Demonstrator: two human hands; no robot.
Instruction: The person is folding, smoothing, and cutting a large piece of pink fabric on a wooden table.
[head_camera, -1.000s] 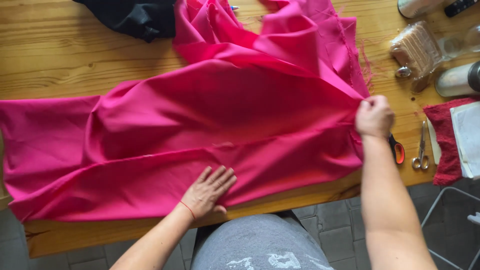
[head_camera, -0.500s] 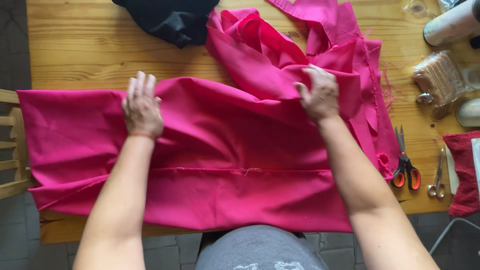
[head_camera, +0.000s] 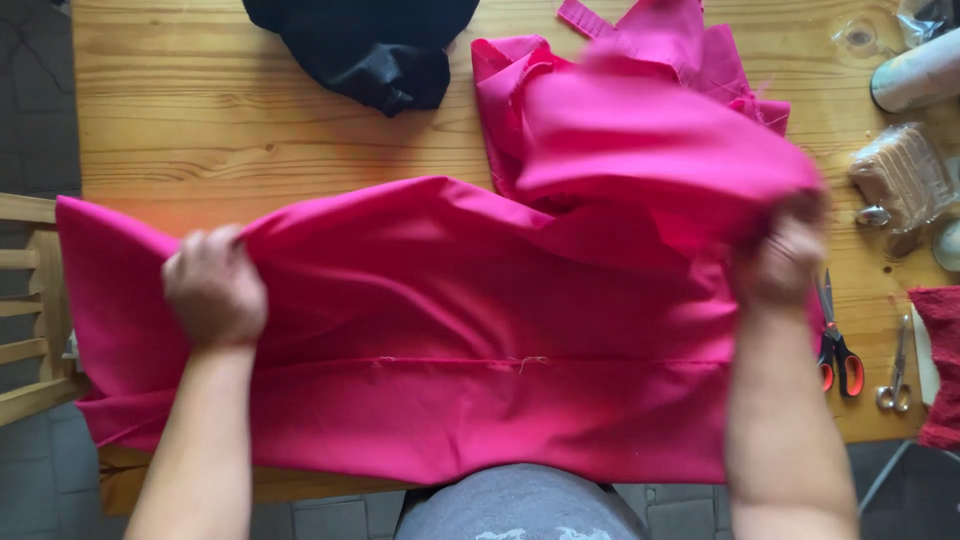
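A large bright pink fabric (head_camera: 450, 330) lies across the wooden table (head_camera: 250, 120), its near edge hanging over the front. My left hand (head_camera: 213, 288) grips a fold of the fabric on the left side. My right hand (head_camera: 780, 262) grips it on the right, and that part of the cloth is lifted off the table and blurred. More pink cloth is bunched at the back behind the lifted part.
A black garment (head_camera: 370, 45) lies at the table's back. Orange-handled scissors (head_camera: 835, 345) and small metal scissors (head_camera: 895, 370) lie at the right, with a clear wrapped packet (head_camera: 900, 175), a white roll (head_camera: 920, 70) and dark red cloth (head_camera: 940, 360). A wooden chair (head_camera: 25, 310) stands left.
Both hands went from resting flat on the fabric to gripping it further apart. The right side of the cloth has been lifted up.
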